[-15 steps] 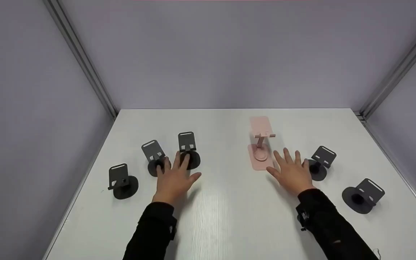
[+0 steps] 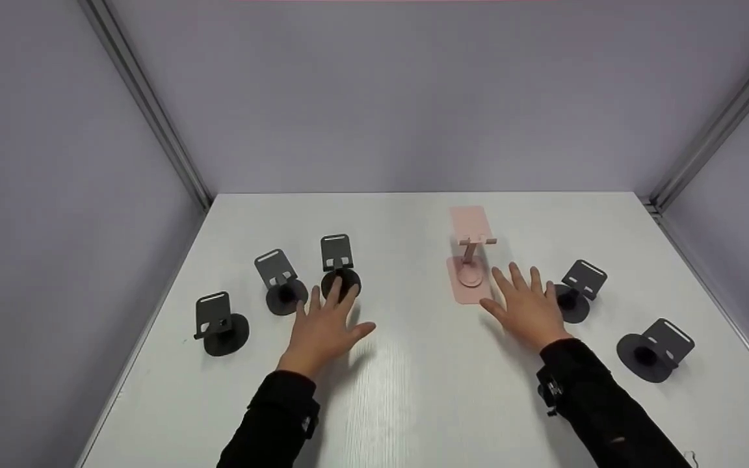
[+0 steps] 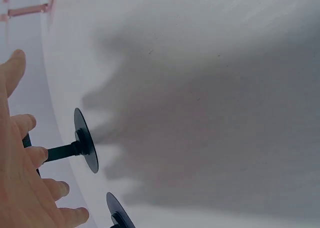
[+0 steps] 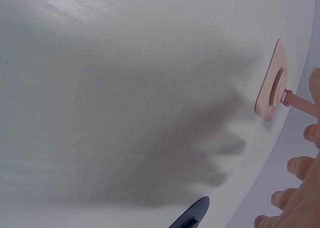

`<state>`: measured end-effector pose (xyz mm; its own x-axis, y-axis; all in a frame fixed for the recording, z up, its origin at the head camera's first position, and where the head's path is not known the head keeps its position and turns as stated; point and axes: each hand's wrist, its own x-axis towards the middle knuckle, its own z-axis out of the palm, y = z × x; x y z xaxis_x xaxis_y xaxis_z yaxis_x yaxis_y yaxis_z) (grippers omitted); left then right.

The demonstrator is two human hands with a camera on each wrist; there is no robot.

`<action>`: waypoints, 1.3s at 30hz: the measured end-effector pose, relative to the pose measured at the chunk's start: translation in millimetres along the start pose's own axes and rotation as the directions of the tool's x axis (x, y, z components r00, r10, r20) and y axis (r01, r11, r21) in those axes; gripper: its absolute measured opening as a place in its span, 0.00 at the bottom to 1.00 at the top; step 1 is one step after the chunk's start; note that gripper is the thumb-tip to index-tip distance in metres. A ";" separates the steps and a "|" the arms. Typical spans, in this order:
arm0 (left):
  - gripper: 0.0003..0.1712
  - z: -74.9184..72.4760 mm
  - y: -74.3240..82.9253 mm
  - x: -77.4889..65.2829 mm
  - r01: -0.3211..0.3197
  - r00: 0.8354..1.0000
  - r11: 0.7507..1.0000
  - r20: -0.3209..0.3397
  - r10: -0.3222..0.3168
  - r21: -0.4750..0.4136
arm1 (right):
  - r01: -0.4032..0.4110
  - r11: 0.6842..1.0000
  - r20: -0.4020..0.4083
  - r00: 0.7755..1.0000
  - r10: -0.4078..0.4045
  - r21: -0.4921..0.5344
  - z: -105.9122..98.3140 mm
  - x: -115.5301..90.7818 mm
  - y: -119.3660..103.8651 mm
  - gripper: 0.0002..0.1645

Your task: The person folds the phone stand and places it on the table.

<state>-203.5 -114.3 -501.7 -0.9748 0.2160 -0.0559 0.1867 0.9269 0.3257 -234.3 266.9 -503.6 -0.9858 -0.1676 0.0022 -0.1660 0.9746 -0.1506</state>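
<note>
My left hand hovers over the table, fingers spread and straight, holding nothing. Its fingertips overlap the round base of a black phone stand in the head view; the left wrist view shows that stand's base beyond the fingers. Left of it stands a second black phone stand. My right hand, likewise spread and empty, is above the table between a pink phone stand and a black phone stand. In the right wrist view the pink stand's base plate lies past the fingers.
Another black phone stand is at the table's left, and one more black stand at the right. The white table is bounded by a pale back wall and side walls with grey metal corner posts.
My left hand has shifted slightly right and toward me, off the second black stand's base. The right hand has barely moved, and the stands keep their places.
</note>
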 end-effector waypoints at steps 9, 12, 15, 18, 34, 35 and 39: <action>0.49 1.8 1.9 -3.8 -0.020 1.000 1.000 0.004 0.020 0.005 | 0.063 0.998 0.028 0.998 -0.064 0.027 5.5 -6.1 -3.6 0.45; 0.48 -0.6 3.9 -3.0 -0.035 0.999 0.999 -0.022 0.036 0.024 | 0.092 0.996 0.034 0.995 -0.092 0.019 7.6 -8.8 -6.3 0.45; 0.46 -3.7 7.0 -2.4 -0.050 0.998 0.998 -0.040 0.051 0.041 | 0.117 0.993 0.027 0.993 -0.117 -0.001 10.1 -11.3 -8.8 0.45; 0.46 -4.3 9.1 -1.8 -0.064 0.997 0.997 -0.046 0.066 0.041 | 0.137 0.991 0.025 0.990 -0.137 -0.006 11.9 -12.7 -11.3 0.44; 0.45 3.4 9.9 -16.0 -0.122 0.991 0.990 0.061 0.117 0.075 | 0.204 0.979 0.161 0.966 -0.202 0.001 22.9 -13.0 -19.9 0.42; 0.45 3.8 9.4 -16.9 -0.123 0.991 0.989 0.064 0.118 0.079 | 0.205 0.979 0.167 0.965 -0.203 0.008 23.2 -13.2 -20.0 0.42; 0.45 4.8 7.8 -20.3 -0.126 0.990 0.989 0.075 0.120 0.075 | 0.209 0.977 0.189 0.959 -0.211 0.035 21.0 -12.8 -21.2 0.42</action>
<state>-181.6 -109.9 -502.5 -0.9334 0.3481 -0.0871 0.3163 0.9128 0.2583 -217.7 245.2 -521.1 -0.9060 -0.3948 -0.1528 -0.3671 0.9124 -0.1811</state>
